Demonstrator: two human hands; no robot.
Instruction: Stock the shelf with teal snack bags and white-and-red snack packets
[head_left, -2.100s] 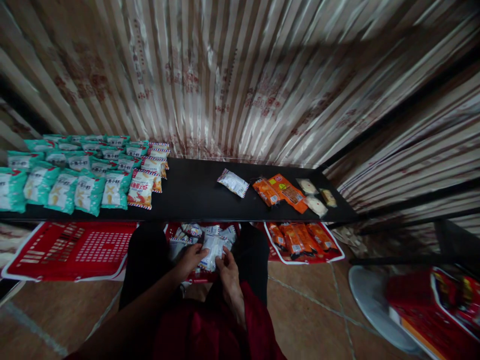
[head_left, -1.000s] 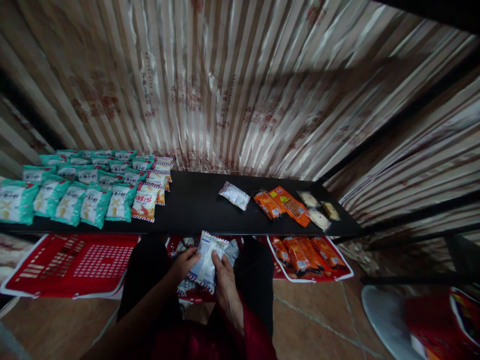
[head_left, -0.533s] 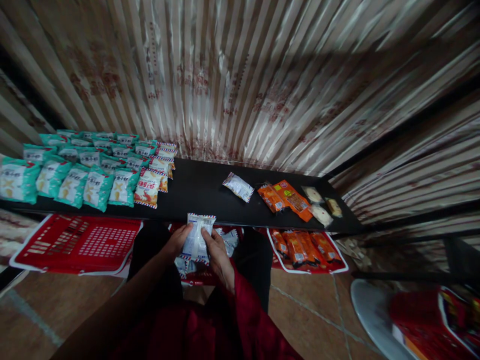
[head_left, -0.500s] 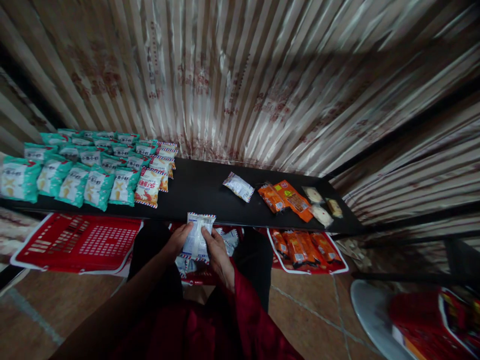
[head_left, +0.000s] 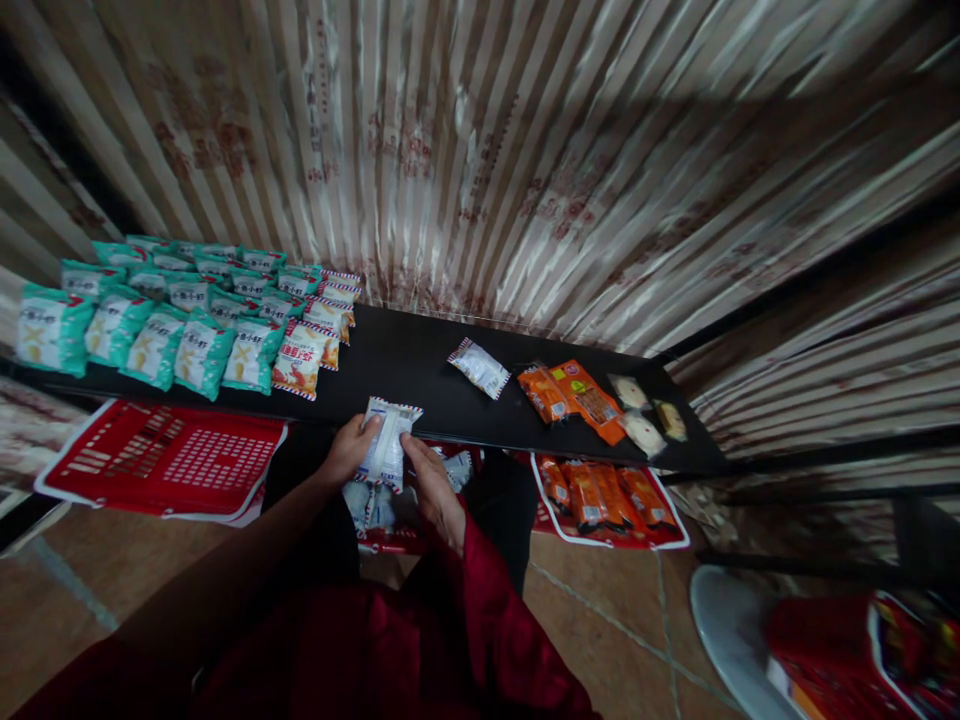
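A white snack packet (head_left: 388,444) with striped red-and-blue ends is held back side up at the shelf's front edge. My left hand (head_left: 351,448) grips its left side with the thumb on top. On the right side, my right hand (head_left: 433,480) holds it, thumb over the edge and fingers mostly hidden beneath. Below, between my knees, a red basket (head_left: 397,541) contains similar white packets (head_left: 367,505). Another white packet (head_left: 480,367) lies apart on the black shelf (head_left: 405,350). Left of my hands stand orange-and-white shrimp snack packets (head_left: 298,357) in a column.
Rows of teal snack packets (head_left: 202,352) fill the shelf's left end. Orange packets (head_left: 581,395) and small pale packets (head_left: 641,432) lie at its right. A red basket (head_left: 187,455) sits below left; another basket (head_left: 622,543) holds orange packets below right. A striped curtain (head_left: 465,150) hangs behind.
Both hands have moved slightly up and left with the white packet, closer to the shelf's front edge. The view has shifted a little. The shelf items look the same.
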